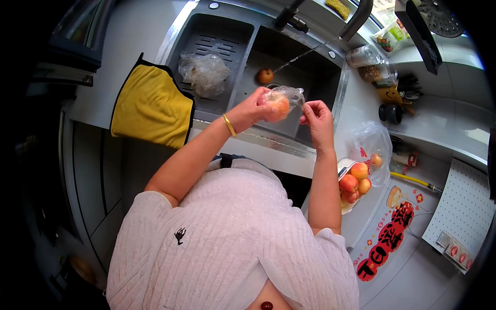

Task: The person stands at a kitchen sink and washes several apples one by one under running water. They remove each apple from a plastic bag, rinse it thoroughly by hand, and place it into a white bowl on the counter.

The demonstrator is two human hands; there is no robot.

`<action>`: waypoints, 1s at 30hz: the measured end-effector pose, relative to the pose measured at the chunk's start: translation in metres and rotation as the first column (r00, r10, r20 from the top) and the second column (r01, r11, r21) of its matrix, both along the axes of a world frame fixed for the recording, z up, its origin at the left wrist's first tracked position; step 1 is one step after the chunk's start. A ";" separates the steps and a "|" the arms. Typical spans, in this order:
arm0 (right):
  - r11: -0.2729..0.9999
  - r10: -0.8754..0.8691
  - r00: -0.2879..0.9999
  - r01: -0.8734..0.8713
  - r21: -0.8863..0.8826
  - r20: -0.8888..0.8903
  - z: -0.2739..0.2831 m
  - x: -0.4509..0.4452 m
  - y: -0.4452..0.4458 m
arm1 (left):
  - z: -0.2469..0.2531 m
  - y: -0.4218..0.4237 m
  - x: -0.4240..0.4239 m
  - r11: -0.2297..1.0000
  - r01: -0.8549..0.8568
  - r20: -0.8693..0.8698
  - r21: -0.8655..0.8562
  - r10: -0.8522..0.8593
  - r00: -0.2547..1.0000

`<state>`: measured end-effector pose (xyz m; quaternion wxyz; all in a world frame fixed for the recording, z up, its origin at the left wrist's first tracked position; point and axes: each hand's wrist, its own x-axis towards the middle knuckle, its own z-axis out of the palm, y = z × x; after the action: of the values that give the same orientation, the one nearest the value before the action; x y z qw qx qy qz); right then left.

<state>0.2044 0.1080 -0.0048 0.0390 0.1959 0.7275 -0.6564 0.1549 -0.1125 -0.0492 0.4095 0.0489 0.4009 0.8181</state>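
Observation:
My left hand (259,108) grips an apple (279,104) wrapped in a clear plastic bag, above the near edge of the right sink basin. The thumb and fingertips of my right hand (318,118) pinch the gathered end of that plastic bag (295,95). Below, another apple (265,76) lies in the right basin (257,46) near the drain. A thin stream of water (300,57) runs from the black faucet (354,23) down beside it. Crumpled clear plastic bags (205,73) lie in the left basin (232,29).
A yellow cloth (153,104) hangs over the counter edge at left. On the right counter, several apples (350,184) sit in a bowl beside a plastic bag (368,141) holding another apple. Glass jars (364,56) and a black utensil holder (391,113) stand along the right wall.

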 end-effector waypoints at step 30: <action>0.910 0.277 0.944 -0.197 0.366 -0.180 -0.007 -0.001 -0.058 | -0.009 0.007 -0.007 0.880 -0.421 -0.207 -0.219 0.380 0.902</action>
<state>0.2036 0.0496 -0.0123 0.0006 0.0329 0.8485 -0.5281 0.1478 -0.1050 -0.0585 0.2010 -0.0244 0.5363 0.8194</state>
